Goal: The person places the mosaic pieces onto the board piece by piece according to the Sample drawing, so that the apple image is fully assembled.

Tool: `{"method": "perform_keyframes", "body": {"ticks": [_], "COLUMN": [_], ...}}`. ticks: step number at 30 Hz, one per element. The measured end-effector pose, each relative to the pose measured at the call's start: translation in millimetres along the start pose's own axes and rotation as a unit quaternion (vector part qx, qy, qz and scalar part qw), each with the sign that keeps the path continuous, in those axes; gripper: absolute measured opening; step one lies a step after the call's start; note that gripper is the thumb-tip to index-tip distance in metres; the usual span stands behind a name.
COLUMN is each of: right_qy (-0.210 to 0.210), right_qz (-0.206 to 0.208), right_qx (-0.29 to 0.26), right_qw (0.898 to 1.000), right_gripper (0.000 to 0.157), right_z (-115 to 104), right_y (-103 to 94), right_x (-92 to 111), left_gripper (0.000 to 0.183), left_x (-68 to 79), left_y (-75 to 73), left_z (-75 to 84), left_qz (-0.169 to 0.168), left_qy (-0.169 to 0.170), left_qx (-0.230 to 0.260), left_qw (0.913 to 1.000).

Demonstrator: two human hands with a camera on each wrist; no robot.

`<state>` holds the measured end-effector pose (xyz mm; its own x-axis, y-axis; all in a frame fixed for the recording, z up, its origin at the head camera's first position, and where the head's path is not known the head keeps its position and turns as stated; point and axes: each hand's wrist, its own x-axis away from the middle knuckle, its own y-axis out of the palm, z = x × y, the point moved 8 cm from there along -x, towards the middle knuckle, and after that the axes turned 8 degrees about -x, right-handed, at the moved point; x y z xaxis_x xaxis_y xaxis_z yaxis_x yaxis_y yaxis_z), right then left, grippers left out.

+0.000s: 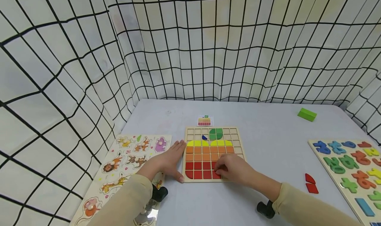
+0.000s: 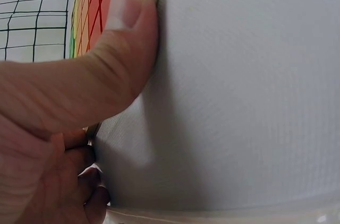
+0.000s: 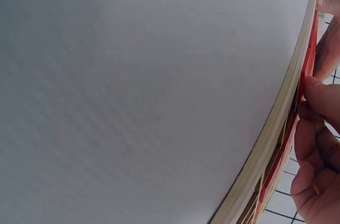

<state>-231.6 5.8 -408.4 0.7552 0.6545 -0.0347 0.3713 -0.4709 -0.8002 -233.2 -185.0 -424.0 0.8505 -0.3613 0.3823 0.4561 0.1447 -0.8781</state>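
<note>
A wooden grid board lies flat, filled with rows of red, orange and yellow tiles. Near its top sit a green leaf shape and a small blue piece. My left hand rests along the board's left edge, its thumb at the lower-left corner; the left wrist view shows that thumb against the rim. Over the bottom red row, my right hand has its fingers curled and pinches a red tile, partly hidden by the fingertips. In the right wrist view, thumb and forefinger meet at the red row.
A small picture card lies behind the board. Two loose red pieces are on the right, before a number puzzle. An animal puzzle lies under the left forearm. A green block stands far right; black netting surrounds the table.
</note>
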Motion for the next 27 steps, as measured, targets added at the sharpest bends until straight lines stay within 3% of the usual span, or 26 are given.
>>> {"method": "perform_keyframes", "body": {"ticks": [5, 11, 19, 23, 27], "right_qy": [0.004, 0.052, 0.107, 0.171, 0.237], "right_qz": [0.012, 0.027, 0.037, 0.025, -0.009], "right_qx": [0.001, -0.001, 0.042, 0.059, 0.06], "right_qw": [1.0, 0.998, 0.993, 0.983, 0.97], "right_gripper": [0.007, 0.009, 0.015, 0.016, 0.016], "right_z": [4.0, 30.3, 93.0, 127.4, 154.9], "right_y": [-8.5, -44.5, -96.6, -113.8, -118.5], "right_x": [8.4, 33.1, 96.8, 130.6, 157.8], "left_gripper": [0.125, 0.124, 0.123, 0.123, 0.124], "left_x": [-2.1, -4.6, -3.3, -2.9, -3.1], "left_y": [2.4, 4.6, 3.7, 2.7, 3.5], "left_z": [0.1, 1.0, 2.0, 1.4, -0.8], "left_qz": [0.0, 0.002, 0.0, 0.0, -0.002], "left_qy": [-0.001, -0.002, -0.007, -0.006, -0.007], "left_qx": [0.003, -0.003, -0.007, -0.009, -0.006], "left_qw": [1.0, 1.0, 0.9999, 0.9999, 1.0]}}
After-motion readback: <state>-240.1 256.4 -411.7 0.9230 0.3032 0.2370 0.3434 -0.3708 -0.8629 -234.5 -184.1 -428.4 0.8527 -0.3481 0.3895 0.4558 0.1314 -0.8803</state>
